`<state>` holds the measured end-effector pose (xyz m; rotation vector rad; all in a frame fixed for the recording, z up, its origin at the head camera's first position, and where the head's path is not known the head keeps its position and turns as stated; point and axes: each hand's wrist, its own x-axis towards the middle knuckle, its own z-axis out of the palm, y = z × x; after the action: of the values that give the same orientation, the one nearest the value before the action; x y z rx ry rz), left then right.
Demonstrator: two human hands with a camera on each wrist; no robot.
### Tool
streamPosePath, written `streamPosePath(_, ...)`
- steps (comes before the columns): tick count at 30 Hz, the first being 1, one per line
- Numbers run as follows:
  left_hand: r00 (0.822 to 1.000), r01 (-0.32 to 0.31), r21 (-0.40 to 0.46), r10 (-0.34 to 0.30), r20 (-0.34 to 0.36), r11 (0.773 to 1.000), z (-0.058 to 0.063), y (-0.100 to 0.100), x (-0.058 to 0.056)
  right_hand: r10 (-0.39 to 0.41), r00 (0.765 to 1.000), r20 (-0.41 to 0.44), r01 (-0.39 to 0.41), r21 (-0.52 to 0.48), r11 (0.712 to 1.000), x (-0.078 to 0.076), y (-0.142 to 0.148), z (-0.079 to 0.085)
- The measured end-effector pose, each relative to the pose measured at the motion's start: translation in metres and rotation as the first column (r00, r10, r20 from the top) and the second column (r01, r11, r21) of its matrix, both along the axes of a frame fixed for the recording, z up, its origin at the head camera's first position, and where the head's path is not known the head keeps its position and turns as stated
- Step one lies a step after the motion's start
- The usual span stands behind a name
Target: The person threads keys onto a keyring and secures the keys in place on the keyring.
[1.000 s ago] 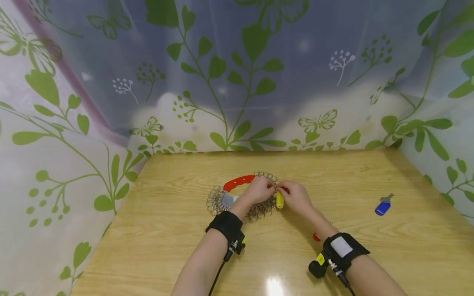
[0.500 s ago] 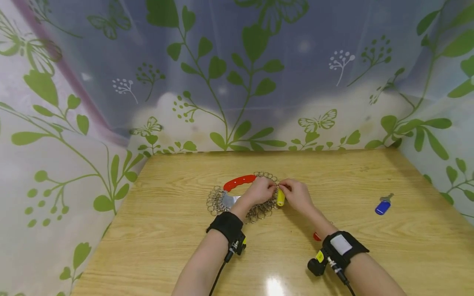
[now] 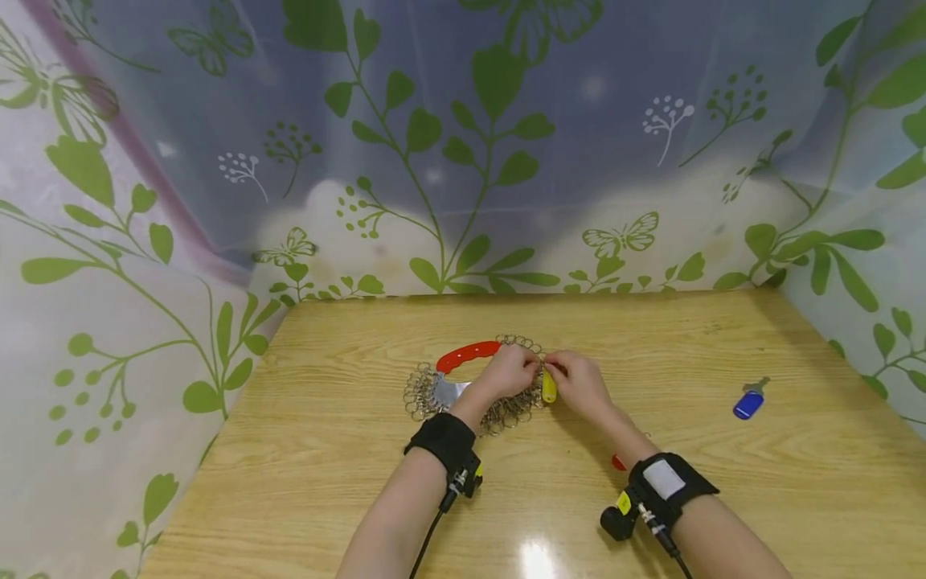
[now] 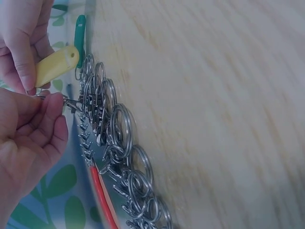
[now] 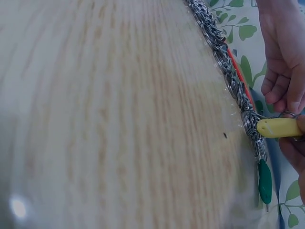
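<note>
With left hand (image 3: pixel 512 370), pinching metal clasp (image 4: pixel 71 104); with right hand (image 3: pixel 579 382), pinching end of yellow tag (image 3: pixel 549 388), at right edge of red-handled ring holder (image 3: pixel 470 354). Judge this attachment unfinished and green tag (image 4: pixel 80 40) apparently done. Read as left to do: red tag (image 3: pixel 618 462), mostly hidden by right forearm (image 3: pixel 626 434); farther off, blue-tagged key (image 3: pixel 748 405) on worktop (image 3: pixel 687 338).

Metal rings (image 3: pixel 506 414), blue tag (image 3: pixel 748 406) on wood-grain table (image 3: pixel 289 482)
</note>
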<state>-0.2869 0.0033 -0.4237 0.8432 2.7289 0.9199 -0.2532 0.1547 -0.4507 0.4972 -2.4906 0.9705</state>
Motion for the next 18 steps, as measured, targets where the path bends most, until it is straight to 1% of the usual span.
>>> streamPosePath(2,1.0,-0.008,-0.003,0.008,0.008,1.0,0.0003,0.0004,-0.0004,-0.001,1.0,-0.018,0.001,0.007,1.0,0.0002,-0.0007,-0.0005)
streamPosePath(4,1.0,-0.011,-0.005,0.011,0.01,1.0,0.0,0.0005,-0.0008,-0.001,1.0,-0.019,0.001,0.007,1.0,0.0007,-0.0014,-0.0008)
streamPosePath(8,1.0,0.005,0.014,-0.005,0.016,1.0,-0.0018,0.0004,-0.001,-0.016,0.999,0.036,0.017,-0.033,0.999,0.0013,-0.001,-0.0022)
streamPosePath(12,0.999,0.009,0.049,-0.011,0.042,0.999,-0.0029,-0.0006,-0.0003,-0.026,0.994,0.105,0.034,-0.074,0.997,0.0008,0.0011,-0.0028)
streamPosePath(15,0.997,0.016,0.069,-0.02,0.068,0.998,-0.0026,-0.0023,0.0003,-0.02,0.992,0.126,0.032,-0.09,0.995,-0.0003,0.0026,-0.0027)
streamPosePath(18,0.995,0.044,0.069,-0.05,0.083,0.997,-0.0032,-0.0035,-0.0003,-0.022,0.992,0.128,0.036,-0.105,0.994,-0.0011,0.0039,-0.0026)
